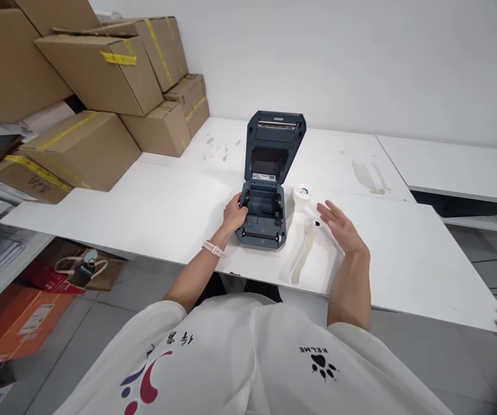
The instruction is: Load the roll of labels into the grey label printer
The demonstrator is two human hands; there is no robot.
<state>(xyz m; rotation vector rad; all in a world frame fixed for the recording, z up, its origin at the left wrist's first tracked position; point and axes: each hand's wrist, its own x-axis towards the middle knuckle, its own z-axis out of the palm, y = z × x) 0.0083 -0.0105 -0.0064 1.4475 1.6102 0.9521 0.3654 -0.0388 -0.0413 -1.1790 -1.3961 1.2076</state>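
A dark blue-grey label printer [260,222] stands on the white table with its lid [276,138] tipped up and back, so its inner bay shows. My left hand [234,213] grips the printer's left side, thumb over the edge and fingers partly hidden against the wall. Just right of the printer sits a white paper roll [300,195] with a bluish core. Nearer me lies a curled strip of pale paper [303,253], with a small dark piece [317,223] at its far end. My right hand [338,226] hovers beside the roll and strip, fingers stretched out and holding nothing.
Cardboard boxes [97,75] with yellow tape are stacked on the left, against the wall. The white table [386,248] has its front edge close to my body. Bags and an orange box [23,323] stand on the floor at lower left.
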